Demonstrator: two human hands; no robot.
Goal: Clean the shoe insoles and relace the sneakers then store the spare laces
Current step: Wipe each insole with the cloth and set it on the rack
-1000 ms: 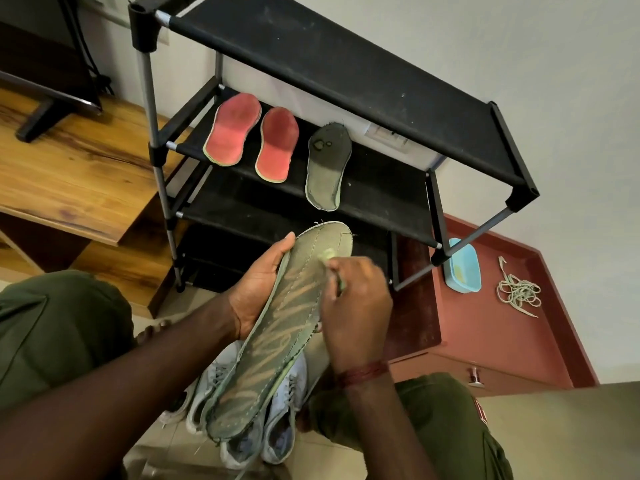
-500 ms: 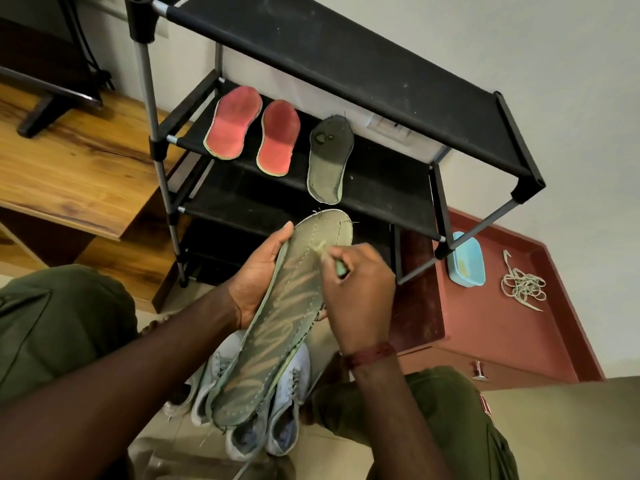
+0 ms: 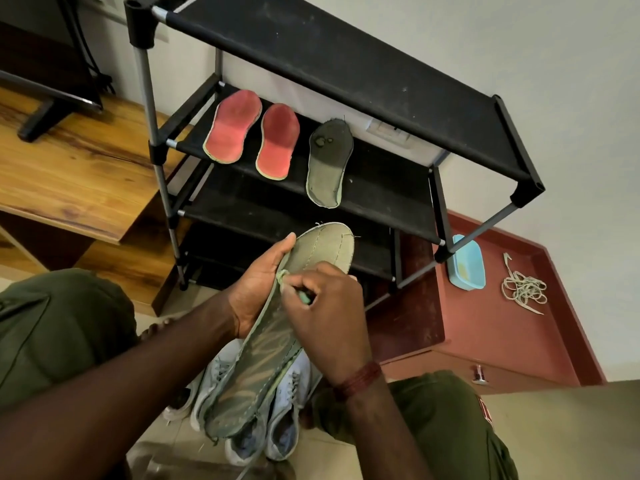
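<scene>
So the job right now is scrubbing the green insole (image 3: 322, 245), which is up in the air at dead centre, toe pointing to 1 o'clock and heel hanging toward 7 over the sneakers (image 3: 289, 414) on the floor. The left hand (image 3: 258, 289) is cupped under it with the thumb hooked over the edge on the 10 o'clock side, so it's gripping, not flat. The right hand (image 3: 329, 310) is curled up and pinching a little green brush (image 3: 305, 298). Only a stub of the handle shows, so I'm guessing the business end is on the rim near that thumb. My two cents: an insole this floppy will fold if you push hard, so put the supporting fingers right behind wherever the brush lands. Use short strokes from the stitched edge inward, then shift the grip down toward the heel, which looks darker and streaky. Go easy on the loose threads at the toe. Once done it probably goes at 12 o'clock on the shoe rack (image 3: 381, 188), beside the other green insole (image 3: 327, 164) and the red insoles (image 3: 233, 129). The spare laces (image 3: 523, 289) and blue tub (image 3: 465, 266) sit at 3 o'clock on the red cabinet (image 3: 485, 334), well apart, for later.
</scene>
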